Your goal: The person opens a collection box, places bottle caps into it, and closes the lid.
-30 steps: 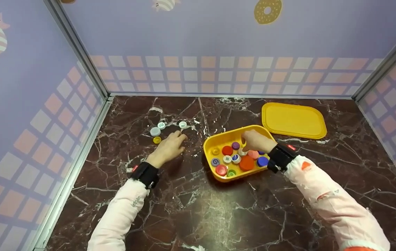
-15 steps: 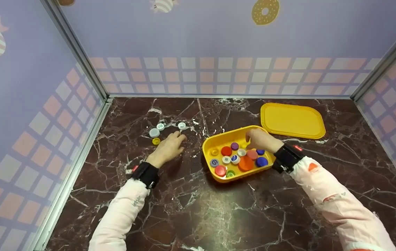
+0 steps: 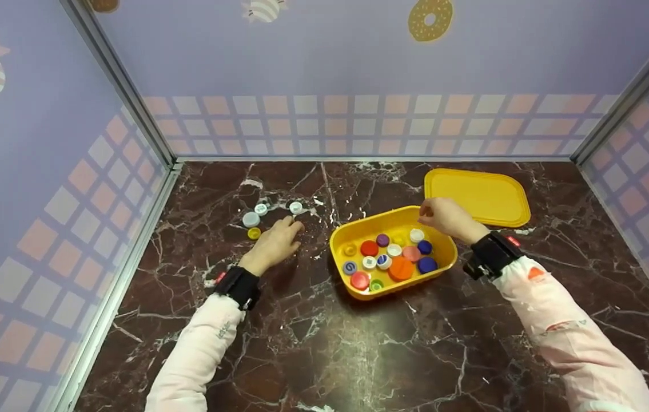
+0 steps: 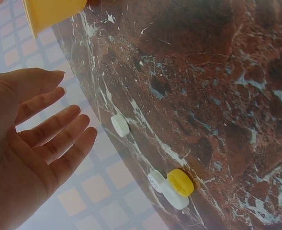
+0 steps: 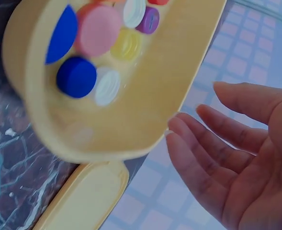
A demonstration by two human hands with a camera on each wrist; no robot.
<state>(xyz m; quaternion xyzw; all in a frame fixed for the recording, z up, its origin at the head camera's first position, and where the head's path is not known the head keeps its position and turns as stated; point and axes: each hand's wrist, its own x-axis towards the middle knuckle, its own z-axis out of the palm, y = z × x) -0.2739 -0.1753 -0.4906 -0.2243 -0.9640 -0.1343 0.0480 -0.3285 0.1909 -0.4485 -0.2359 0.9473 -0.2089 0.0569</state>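
In the head view, my right hand (image 3: 451, 218) is over the back right rim of a yellow plastic box (image 3: 358, 231). The right wrist view shows its fingers loosely bent, with nothing between them. Several bottle caps lie in the box, among them a white cap (image 3: 417, 234), a dark blue cap (image 3: 427, 265), an orange cap (image 3: 401, 268) and a red cap (image 3: 369, 248). To the left, my left hand (image 3: 274, 245) hovers above the table, fingers relaxed and holding nothing. Near it are a yellow cap (image 3: 254, 233) and white caps (image 3: 251, 219) on the marble surface.
A yellow lid (image 3: 481, 197) lies flat behind the box, to the right. Patterned purple panels (image 3: 301, 63) enclose the dark marble table (image 3: 301, 355) at the back and both sides.
My right hand has risen out of the box and moved right and back towards its rim. A white cap has come into view where that hand was. The left hand stays put.
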